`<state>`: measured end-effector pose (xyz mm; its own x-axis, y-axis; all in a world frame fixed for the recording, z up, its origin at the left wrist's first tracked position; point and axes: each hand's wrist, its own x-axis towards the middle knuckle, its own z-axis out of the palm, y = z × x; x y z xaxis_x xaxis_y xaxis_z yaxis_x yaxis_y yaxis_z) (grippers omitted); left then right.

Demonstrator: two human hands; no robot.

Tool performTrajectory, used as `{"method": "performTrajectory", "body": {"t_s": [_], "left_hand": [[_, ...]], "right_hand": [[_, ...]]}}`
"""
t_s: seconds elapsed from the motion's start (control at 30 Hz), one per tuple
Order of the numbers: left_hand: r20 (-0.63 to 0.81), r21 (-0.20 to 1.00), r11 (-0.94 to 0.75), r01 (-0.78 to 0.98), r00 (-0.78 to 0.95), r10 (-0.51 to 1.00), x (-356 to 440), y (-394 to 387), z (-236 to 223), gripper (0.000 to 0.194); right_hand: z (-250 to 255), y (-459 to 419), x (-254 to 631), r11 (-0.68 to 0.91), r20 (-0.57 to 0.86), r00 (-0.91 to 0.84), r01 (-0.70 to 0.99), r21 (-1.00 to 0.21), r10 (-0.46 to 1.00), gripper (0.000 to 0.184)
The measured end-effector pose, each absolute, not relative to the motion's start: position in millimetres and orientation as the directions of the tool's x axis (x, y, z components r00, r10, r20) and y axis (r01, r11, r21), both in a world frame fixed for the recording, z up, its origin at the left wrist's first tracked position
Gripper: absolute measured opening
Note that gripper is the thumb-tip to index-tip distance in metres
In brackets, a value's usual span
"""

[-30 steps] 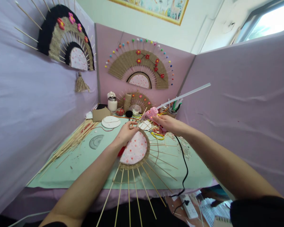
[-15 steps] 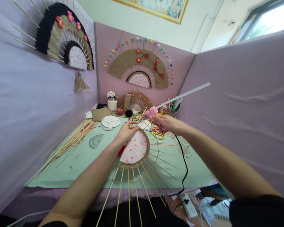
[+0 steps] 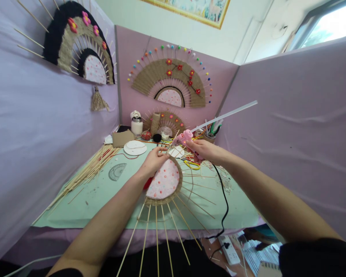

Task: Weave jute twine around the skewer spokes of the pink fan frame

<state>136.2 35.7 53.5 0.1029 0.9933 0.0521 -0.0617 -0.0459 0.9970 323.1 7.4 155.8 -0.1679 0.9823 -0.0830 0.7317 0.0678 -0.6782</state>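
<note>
My right hand (image 3: 203, 151) is wrapped round a pink glue gun (image 3: 186, 137), with a long clear glue stick (image 3: 226, 115) poking from its back. The gun's nozzle points left, close to the fingers of my left hand (image 3: 155, 161). That hand grips the upper end of a half-round fan (image 3: 165, 181), faced with white dotted cloth and edged in woven twine. Thin bamboo sticks (image 3: 157, 234) spread from its rim over the table's front edge. Something red (image 3: 147, 184) shows partly behind my left wrist. Whether the nozzle touches the fan I cannot tell.
Loose bamboo sticks (image 3: 86, 169) lie left, near a protractor (image 3: 117, 172) and a white disc (image 3: 135, 147). Yellow-handled scissors (image 3: 192, 165) lie behind the fan. The gun's black cord (image 3: 225, 200) drops past the table edge towards a power strip (image 3: 231, 252). Finished fans (image 3: 170, 77) hang behind.
Almost nothing differs. Both hands, the glue gun and the fan hold nearly the same places; the view has shifted very slightly.
</note>
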Motion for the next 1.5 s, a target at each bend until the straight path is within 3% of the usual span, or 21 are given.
{"method": "performTrajectory", "body": {"t_s": [0.33, 0.53, 0.63, 0.73, 0.87, 0.93, 1.1, 1.17, 1.3, 1.43, 1.5], "left_hand": [[0.027, 0.996, -0.016, -0.093, 0.117, 0.993, 134.8, 35.0, 54.2, 0.038], [-0.016, 0.96, 0.045, -0.278, 0.106, 0.994, 117.2, 47.8, 52.2, 0.045], [-0.023, 0.944, 0.054, -0.325, 0.097, 0.995, 102.4, 57.0, 53.9, 0.045], [-0.031, 0.939, 0.067, -0.337, 0.11, 0.993, 89.3, 62.6, 59.1, 0.035], [-0.058, 0.937, 0.122, -0.326, 0.199, 0.978, 79.7, 61.6, 67.1, 0.026], [-0.078, 0.934, 0.163, -0.319, 0.264, 0.961, 77.6, 58.8, 69.1, 0.026], [-0.146, 0.924, 0.252, -0.289, 0.344, 0.928, 77.6, 53.0, 66.8, 0.026], [-0.16, 0.916, 0.275, -0.292, 0.361, 0.919, 81.2, 51.5, 64.9, 0.025], [-0.167, 0.899, 0.306, -0.313, 0.402, 0.9, 93.6, 46.5, 64.5, 0.022], [-0.129, 0.884, 0.32, -0.341, 0.481, 0.867, 102.2, 37.6, 69.9, 0.022], [-0.119, 0.879, 0.323, -0.35, 0.494, 0.861, 102.6, 32.9, 73.4, 0.02]], "right_hand": [[154.9, 5.5, 330.2, 0.067, -0.079, -0.173, 0.702, -0.709, 0.982, 0.05], [153.0, -7.0, 382.4, 0.111, 0.105, -0.04, 0.52, -0.847, 0.994, 0.058], [126.1, -6.8, 426.4, 0.142, 0.22, 0.097, 0.509, -0.849, 0.971, 0.058], [76.3, -3.2, 462.7, 0.088, 0.217, 0.12, 0.652, -0.753, 0.969, 0.052], [-0.4, -1.6, 484.5, 0.079, 0.295, 0.054, 0.903, -0.422, 0.954, 0.028], [-26.4, -2.9, 487.2, 0.075, 0.245, 0.001, 0.95, -0.302, 0.969, 0.027], [-18.1, -5.4, 482.8, 0.068, 0.137, -0.044, 0.982, -0.175, 0.99, 0.031], [6.6, -2.7, 471.4, 0.158, 0.205, -0.109, 0.958, -0.24, 0.973, 0.038], [48.6, 20.3, 418.7, 0.447, 0.252, -0.37, 0.718, -0.534, 0.894, 0.038], [53.6, 63.3, 344.3, 0.454, 0.235, -0.497, 0.381, -0.805, 0.835, 0.054], [46.8, 81.6, 312.3, 0.376, 0.181, -0.615, 0.203, -0.904, 0.767, 0.06]]}}
